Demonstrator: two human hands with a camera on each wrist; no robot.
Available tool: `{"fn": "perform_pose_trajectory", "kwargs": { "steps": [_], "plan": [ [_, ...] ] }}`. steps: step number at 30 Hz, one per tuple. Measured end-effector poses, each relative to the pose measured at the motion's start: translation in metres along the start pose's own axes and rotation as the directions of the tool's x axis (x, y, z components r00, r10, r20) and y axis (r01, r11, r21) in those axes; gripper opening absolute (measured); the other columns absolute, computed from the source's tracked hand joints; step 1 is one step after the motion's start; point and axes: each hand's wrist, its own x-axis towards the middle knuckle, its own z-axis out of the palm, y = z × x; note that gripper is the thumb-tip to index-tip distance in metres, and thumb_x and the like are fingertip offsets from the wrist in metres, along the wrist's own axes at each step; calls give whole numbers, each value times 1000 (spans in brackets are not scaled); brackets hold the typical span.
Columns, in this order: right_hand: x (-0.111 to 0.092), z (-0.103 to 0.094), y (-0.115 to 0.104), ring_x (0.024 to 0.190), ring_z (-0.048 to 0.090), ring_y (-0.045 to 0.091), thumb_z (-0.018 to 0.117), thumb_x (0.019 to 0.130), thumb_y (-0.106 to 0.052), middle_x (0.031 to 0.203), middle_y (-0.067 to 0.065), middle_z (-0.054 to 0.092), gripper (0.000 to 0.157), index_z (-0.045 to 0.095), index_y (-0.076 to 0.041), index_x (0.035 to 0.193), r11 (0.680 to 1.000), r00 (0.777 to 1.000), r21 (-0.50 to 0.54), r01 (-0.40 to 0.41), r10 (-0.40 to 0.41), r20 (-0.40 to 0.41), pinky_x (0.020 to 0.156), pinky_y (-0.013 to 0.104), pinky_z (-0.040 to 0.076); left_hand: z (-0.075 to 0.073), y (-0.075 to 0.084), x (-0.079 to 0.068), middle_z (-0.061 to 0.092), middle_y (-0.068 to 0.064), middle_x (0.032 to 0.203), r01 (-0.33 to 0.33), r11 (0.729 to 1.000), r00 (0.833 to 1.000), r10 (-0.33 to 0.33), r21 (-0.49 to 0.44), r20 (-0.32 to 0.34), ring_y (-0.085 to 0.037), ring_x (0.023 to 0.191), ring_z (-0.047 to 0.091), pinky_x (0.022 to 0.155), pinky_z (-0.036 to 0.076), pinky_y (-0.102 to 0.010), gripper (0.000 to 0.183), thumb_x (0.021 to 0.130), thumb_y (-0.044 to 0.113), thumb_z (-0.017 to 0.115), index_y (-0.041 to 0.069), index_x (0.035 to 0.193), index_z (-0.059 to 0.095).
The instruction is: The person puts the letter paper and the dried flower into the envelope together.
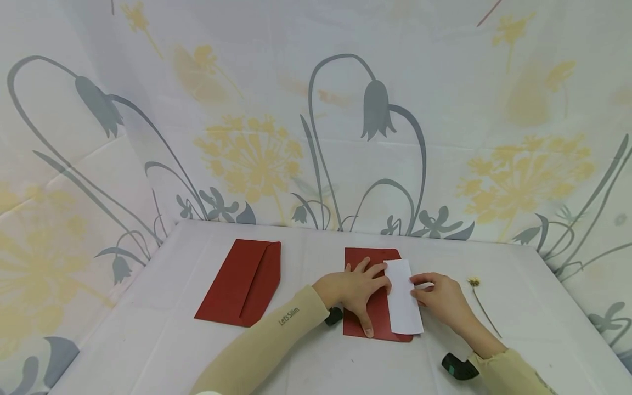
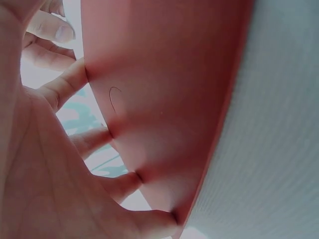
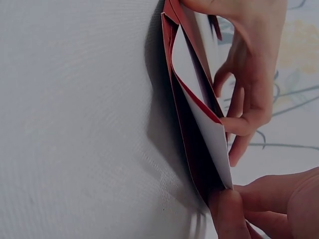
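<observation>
A red envelope (image 1: 359, 325) lies in the middle of the table, a white paper strip (image 1: 402, 299) along its right side. My left hand (image 1: 356, 289) rests across the envelope with fingers spread, the fingertips pressing its surface in the left wrist view. At the paper's right edge, my right hand (image 1: 439, 299) pinches with thumb and fingers. From the right wrist view, the envelope's mouth (image 3: 187, 129) gapes, and white paper (image 3: 209, 144) shows at the opening; how deep it reaches inside is hidden.
To the left lies a second red envelope (image 1: 242, 282), its flap side up. A small dried yellow flower (image 1: 474, 282) on a thin stem lies right of my right hand. Black wrist devices (image 1: 459, 366) sit by the sleeves. A flower-printed cloth (image 1: 276, 109) hangs behind the white table.
</observation>
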Motion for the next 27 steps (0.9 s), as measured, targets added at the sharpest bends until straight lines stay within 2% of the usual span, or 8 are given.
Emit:
{"fn": "perform_pose_trajectory", "kwargs": {
  "steps": [15, 27],
  "plan": [
    [1, 1, -5, 76, 66, 17, 69, 82, -10, 99, 13, 63, 26, 64, -1, 106, 999, 999, 26, 43, -42, -25, 60, 25, 53, 0, 2, -1, 6, 9, 154, -11, 1000, 1000, 11, 8, -11, -29, 142, 2, 103, 28, -57, 81, 50, 66, 79, 41, 116, 39],
    [3, 9, -3, 72, 64, 12, 68, 83, -13, 95, 9, 67, 23, 66, -4, 105, 999, 1000, 23, 25, -25, -15, 60, 24, 50, -1, 2, -1, 5, 9, 154, -13, 1000, 1000, 13, 0, -21, -28, 142, 2, 104, 28, -56, 83, 50, 68, 78, 41, 117, 38]
  ]
}}
